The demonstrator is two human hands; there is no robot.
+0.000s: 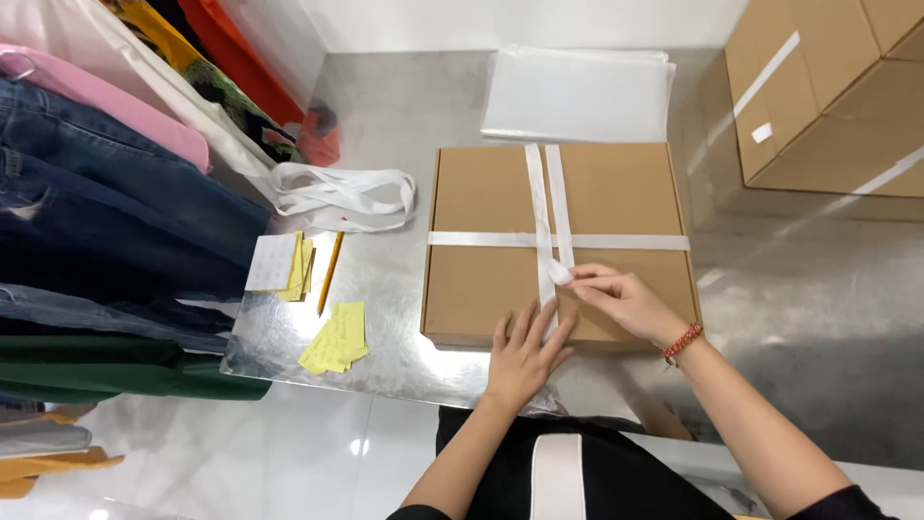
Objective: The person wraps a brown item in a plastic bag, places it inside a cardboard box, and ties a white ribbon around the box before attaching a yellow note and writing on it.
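The person's left hand (525,351) lies flat, fingers spread, on the near edge of the cardboard box (481,207) on the worktop (385,125). Just right of it, the right hand's (626,297) grip pinches the white ribbon (541,207) crossing the lid.

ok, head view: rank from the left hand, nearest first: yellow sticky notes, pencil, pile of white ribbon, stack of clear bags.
From the left hand, which rests flat on the cardboard box:
1. Yellow sticky notes, just off to its left near the table's front edge.
2. Pencil, farther left and a little back.
3. Pile of white ribbon, back-left, beside the hanging clothes.
4. Stack of clear bags, at the far end behind the box.
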